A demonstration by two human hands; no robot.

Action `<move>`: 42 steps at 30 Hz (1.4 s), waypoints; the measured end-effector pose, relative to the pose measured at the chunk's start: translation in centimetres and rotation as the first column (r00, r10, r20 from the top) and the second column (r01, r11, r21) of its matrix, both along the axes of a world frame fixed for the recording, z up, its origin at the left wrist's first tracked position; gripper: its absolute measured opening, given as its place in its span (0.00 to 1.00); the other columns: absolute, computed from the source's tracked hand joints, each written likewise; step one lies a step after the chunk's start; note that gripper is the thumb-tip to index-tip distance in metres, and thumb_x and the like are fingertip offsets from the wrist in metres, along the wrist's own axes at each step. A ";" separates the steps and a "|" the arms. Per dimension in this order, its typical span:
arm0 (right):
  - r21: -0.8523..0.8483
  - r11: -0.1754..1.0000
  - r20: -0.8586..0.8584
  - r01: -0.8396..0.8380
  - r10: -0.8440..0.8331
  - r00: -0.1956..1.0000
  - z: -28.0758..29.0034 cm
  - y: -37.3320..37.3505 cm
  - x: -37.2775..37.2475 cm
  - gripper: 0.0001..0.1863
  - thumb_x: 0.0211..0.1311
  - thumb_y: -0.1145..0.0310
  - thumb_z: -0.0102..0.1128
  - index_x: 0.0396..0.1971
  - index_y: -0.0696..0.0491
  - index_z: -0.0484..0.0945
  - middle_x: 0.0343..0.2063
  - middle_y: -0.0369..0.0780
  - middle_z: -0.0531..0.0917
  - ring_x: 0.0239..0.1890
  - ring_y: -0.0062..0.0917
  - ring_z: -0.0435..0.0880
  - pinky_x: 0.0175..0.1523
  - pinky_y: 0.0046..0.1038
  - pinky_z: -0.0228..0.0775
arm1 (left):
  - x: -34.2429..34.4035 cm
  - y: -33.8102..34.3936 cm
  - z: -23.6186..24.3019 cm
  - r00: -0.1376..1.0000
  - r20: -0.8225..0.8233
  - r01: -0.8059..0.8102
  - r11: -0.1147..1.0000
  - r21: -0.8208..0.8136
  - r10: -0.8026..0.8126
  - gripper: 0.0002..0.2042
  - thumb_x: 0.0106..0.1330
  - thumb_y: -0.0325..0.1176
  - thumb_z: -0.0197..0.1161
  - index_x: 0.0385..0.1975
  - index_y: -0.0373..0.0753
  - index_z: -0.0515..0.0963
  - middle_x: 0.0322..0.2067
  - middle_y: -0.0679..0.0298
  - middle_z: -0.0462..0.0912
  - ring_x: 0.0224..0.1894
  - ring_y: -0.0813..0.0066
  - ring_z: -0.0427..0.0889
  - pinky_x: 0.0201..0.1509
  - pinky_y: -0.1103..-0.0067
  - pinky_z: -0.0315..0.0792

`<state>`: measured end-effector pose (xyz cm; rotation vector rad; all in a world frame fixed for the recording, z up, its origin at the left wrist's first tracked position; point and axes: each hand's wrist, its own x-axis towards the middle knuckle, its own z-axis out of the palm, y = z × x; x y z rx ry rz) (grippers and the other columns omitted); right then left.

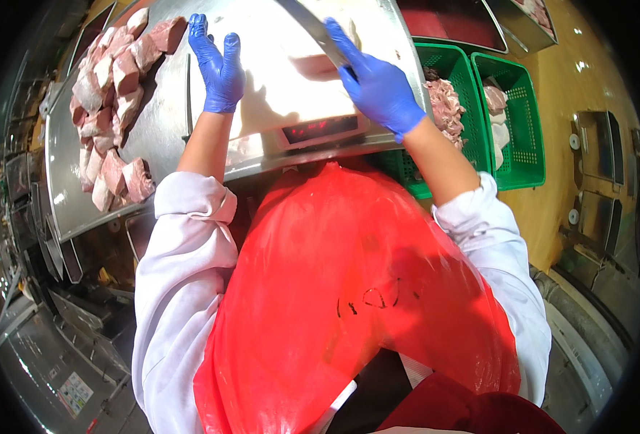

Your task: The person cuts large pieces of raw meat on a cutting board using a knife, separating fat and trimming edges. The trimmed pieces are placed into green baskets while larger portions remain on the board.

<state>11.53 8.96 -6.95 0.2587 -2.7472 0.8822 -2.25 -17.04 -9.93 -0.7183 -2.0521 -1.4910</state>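
Note:
My right hand, in a blue glove, grips a knife, its index finger stretched forward. The knife's blade slants up and to the left over a bright white board. Just below the blade lies a pink piece of meat, partly hidden by the knife and my hand. My left hand, also gloved in blue, is open at the board's left side, fingers and thumb apart, holding nothing. A scale's display with red digits faces me at the board's near edge.
Chunks of raw meat are heaped on the steel table at left. A thin dark rod-like tool lies beside the board. At right stand two green crates with meat. A red-lined bin is beyond them.

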 end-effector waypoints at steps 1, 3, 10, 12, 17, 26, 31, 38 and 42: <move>0.082 0.996 0.013 -0.030 0.029 0.999 0.0 -0.7 -1.1 0.39 0.68 0.66 0.52 0.76 0.25 0.52 0.34 0.49 0.86 0.27 0.49 0.85 0.34 0.45 0.80 | 0.5 0.1 0.2 1.000 -0.005 -0.012 0.999 0.045 0.013 0.38 0.73 0.48 0.58 0.74 0.31 0.52 0.72 0.49 0.56 0.74 0.58 0.56 0.76 0.63 0.49; 0.165 0.983 0.025 -0.079 0.076 0.997 -0.1 -1.5 -2.1 0.39 0.68 0.66 0.52 0.76 0.23 0.52 0.32 0.49 0.86 0.27 0.48 0.85 0.33 0.45 0.80 | 0.7 -0.4 0.0 0.999 -0.036 -0.026 0.993 0.113 0.030 0.34 0.75 0.45 0.58 0.73 0.33 0.54 0.70 0.53 0.62 0.72 0.63 0.61 0.74 0.66 0.53; 0.333 0.929 0.201 -0.161 0.096 0.975 -0.1 0.2 2.0 0.45 0.64 0.75 0.53 0.77 0.25 0.49 0.26 0.48 0.83 0.24 0.47 0.84 0.29 0.45 0.78 | 2.6 -1.4 -0.1 0.990 0.021 -0.139 0.961 0.241 0.138 0.26 0.76 0.33 0.54 0.70 0.33 0.58 0.66 0.55 0.66 0.66 0.64 0.68 0.71 0.70 0.60; 0.363 0.915 0.251 -0.175 0.085 0.964 0.6 1.6 4.1 0.45 0.63 0.77 0.51 0.77 0.26 0.49 0.26 0.49 0.83 0.24 0.47 0.84 0.30 0.45 0.78 | 2.4 -1.8 -0.7 0.987 0.049 -0.160 0.961 0.225 0.153 0.27 0.74 0.35 0.56 0.69 0.32 0.59 0.64 0.53 0.67 0.63 0.63 0.70 0.66 0.69 0.64; 0.427 0.879 0.378 -0.213 0.040 0.925 1.8 4.7 8.4 0.50 0.57 0.83 0.49 0.77 0.27 0.49 0.25 0.49 0.83 0.23 0.47 0.83 0.29 0.46 0.76 | 2.4 0.0 -1.7 0.976 0.121 -0.210 0.931 0.298 0.182 0.21 0.70 0.35 0.60 0.59 0.33 0.68 0.53 0.55 0.75 0.52 0.66 0.77 0.57 0.68 0.70; 0.068 0.997 0.155 -0.047 0.036 0.987 2.4 8.3 11.4 0.44 0.62 0.74 0.59 0.76 0.31 0.54 0.29 0.48 0.84 0.27 0.44 0.84 0.34 0.43 0.76 | 5.8 6.6 -3.0 0.881 0.257 -0.258 0.857 -0.446 0.399 0.18 0.55 0.48 0.71 0.29 0.36 0.83 0.21 0.59 0.86 0.25 0.66 0.85 0.38 0.73 0.78; -0.003 1.000 0.032 -0.013 0.013 0.999 1.3 0.9 4.7 0.41 0.65 0.70 0.56 0.76 0.31 0.54 0.29 0.48 0.85 0.28 0.43 0.85 0.35 0.41 0.78 | 5.6 5.2 -3.9 0.788 0.459 -0.188 0.870 -0.457 0.411 0.16 0.54 0.48 0.64 0.30 0.41 0.85 0.30 0.54 0.88 0.35 0.51 0.86 0.52 0.64 0.70; 0.507 0.845 0.277 -0.170 0.027 0.961 1.4 -2.2 2.7 0.45 0.64 0.74 0.52 0.78 0.34 0.46 0.26 0.49 0.85 0.26 0.43 0.87 0.30 0.44 0.80 | 5.6 4.9 -4.8 0.855 0.273 -0.278 0.835 -0.474 0.440 0.11 0.54 0.41 0.68 0.25 0.39 0.83 0.20 0.60 0.85 0.23 0.66 0.84 0.39 0.72 0.77; 0.558 0.781 0.407 -0.280 0.037 0.913 3.9 1.8 6.6 0.48 0.60 0.78 0.53 0.78 0.35 0.46 0.24 0.48 0.84 0.23 0.43 0.85 0.28 0.44 0.78 | 5.8 3.6 -4.6 0.871 0.222 -0.287 0.821 -0.493 0.438 0.10 0.54 0.40 0.67 0.25 0.40 0.84 0.21 0.58 0.85 0.24 0.61 0.84 0.40 0.71 0.77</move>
